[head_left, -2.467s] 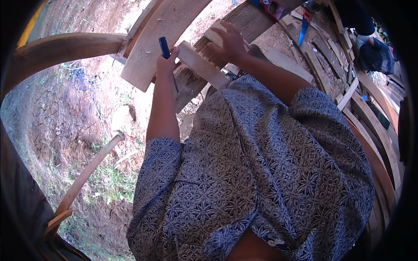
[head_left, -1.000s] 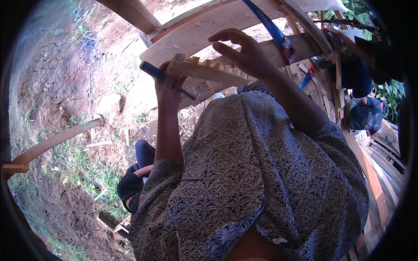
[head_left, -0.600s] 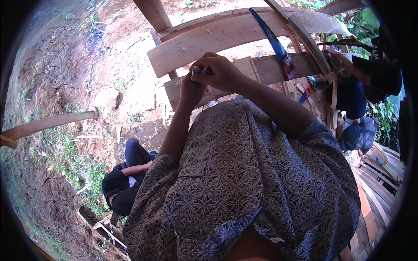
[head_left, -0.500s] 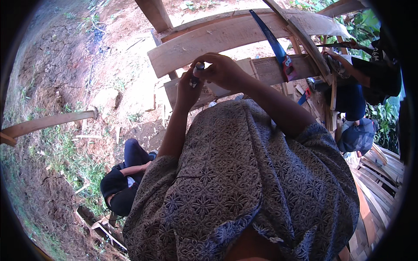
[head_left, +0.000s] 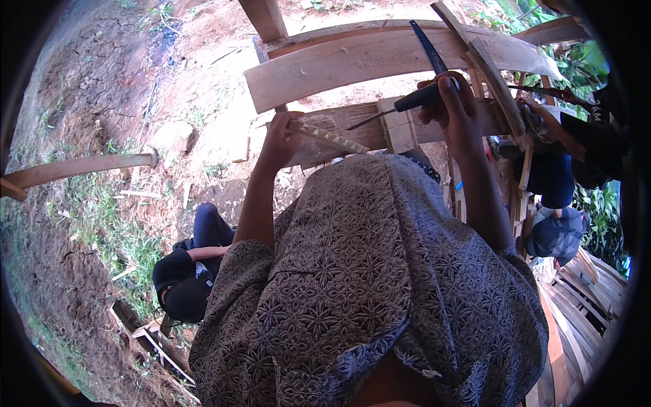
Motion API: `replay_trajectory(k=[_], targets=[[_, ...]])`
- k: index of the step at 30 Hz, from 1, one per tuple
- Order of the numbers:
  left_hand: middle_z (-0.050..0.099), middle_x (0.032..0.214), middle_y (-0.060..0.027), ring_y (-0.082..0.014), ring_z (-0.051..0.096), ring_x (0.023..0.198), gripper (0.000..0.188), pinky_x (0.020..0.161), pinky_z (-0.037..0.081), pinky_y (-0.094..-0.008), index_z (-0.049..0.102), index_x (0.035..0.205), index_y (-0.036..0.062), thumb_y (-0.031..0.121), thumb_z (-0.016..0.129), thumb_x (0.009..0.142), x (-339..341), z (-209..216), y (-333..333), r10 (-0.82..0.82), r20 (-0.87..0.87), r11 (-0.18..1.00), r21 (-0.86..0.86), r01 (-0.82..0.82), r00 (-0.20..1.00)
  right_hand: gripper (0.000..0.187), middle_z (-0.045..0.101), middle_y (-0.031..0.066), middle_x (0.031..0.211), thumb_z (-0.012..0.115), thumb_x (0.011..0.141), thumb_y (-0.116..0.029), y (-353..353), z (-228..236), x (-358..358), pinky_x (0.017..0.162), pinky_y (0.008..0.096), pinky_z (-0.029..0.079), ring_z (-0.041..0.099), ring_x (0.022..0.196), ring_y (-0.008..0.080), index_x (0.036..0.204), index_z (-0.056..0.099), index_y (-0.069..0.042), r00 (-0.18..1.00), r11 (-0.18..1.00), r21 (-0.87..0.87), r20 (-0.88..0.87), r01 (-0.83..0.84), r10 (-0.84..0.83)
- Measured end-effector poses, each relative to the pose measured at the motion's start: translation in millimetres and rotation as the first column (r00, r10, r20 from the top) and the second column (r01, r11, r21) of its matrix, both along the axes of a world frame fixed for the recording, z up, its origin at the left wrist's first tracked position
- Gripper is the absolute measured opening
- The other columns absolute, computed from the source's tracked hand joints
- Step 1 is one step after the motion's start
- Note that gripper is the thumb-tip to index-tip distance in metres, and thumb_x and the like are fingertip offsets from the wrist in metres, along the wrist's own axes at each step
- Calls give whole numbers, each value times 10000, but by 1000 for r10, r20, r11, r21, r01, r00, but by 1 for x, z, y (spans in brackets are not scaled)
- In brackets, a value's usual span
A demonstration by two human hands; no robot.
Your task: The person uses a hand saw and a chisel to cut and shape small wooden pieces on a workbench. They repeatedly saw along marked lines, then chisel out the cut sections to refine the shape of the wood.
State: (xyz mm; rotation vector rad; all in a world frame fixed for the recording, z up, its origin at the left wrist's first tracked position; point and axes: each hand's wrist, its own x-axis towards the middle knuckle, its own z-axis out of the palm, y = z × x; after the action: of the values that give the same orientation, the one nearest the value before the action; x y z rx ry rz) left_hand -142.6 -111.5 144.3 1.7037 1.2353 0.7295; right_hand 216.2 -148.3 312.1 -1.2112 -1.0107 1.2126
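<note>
My right hand is closed around the thick dark handle of a slim-shafted hand tool. Its thin shaft points left toward my other hand. My left hand grips one end of a pale notched strip, which slants down to the right in front of my shirt. Beyond my right hand lies a handsaw with a dark blue blade, its handle hidden by that hand. Below both hands, a wooden plank with a short pale block runs across.
A wide plank crosses the far side, with an upright board at its right. One person crouches at lower left; others work at right. A curved beam stands left. Stacked timber fills the lower right.
My hands have moved apart; they were close together around a small dark object. The right has swung right, over the saw's handle. The notched strip now shows in the left.
</note>
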Motion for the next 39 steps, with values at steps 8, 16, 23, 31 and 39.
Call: replay_trajectory(k=[8, 16, 23, 31, 39], targets=[[619, 1165, -138, -218, 620, 1109, 266, 958, 516, -360, 580, 1217, 7, 83, 666, 977, 13, 10, -23, 131, 46, 987, -100, -125, 990, 322, 688, 80, 885, 545, 1093, -365, -21, -25, -15, 543, 267, 487, 617, 628, 105, 1128, 585, -48, 989, 987, -128, 121, 100, -85], [634, 1141, -78, -152, 583, 1092, 244, 959, 470, -311, 559, 1242, 29, 81, 617, 1010, 26, -18, -27, 149, 212, 966, -241, -96, 966, 340, 719, 113, 1165, 488, 1120, -320, 17, -14, -34, 750, 245, 510, 631, 816, 94, 1280, 593, -39, 996, 986, 152, 56, -74, 66], [663, 1117, -66, -160, 608, 1083, 270, 963, 482, -316, 578, 1256, 39, 94, 646, 1000, 30, -62, -14, 197, 358, 912, -409, -36, 913, 358, 703, 75, 1210, 470, 1126, -345, 21, -30, -40, 832, 257, 510, 623, 944, 79, 1322, 593, -72, 980, 973, 140, 107, -183, 169], [744, 1035, -151, -241, 721, 1013, 315, 917, 543, -360, 680, 1176, 33, 109, 773, 885, 5, -86, -24, 30, -6, 984, -175, -30, 1000, 357, 697, 95, 1225, 455, 1131, -317, 9, -39, -22, 838, 262, 500, 597, 889, 88, 1327, 588, -51, 989, 988, 57, 53, -142, 139], [751, 1015, -105, -178, 712, 966, 307, 872, 565, -318, 683, 1209, 33, 101, 748, 917, 14, -71, -22, 62, 32, 988, -142, -57, 998, 426, 670, 180, 1307, 456, 1122, -301, 0, -13, 8, 889, 312, 501, 629, 940, 149, 1440, 537, -29, 997, 993, 108, -63, -38, 45]])
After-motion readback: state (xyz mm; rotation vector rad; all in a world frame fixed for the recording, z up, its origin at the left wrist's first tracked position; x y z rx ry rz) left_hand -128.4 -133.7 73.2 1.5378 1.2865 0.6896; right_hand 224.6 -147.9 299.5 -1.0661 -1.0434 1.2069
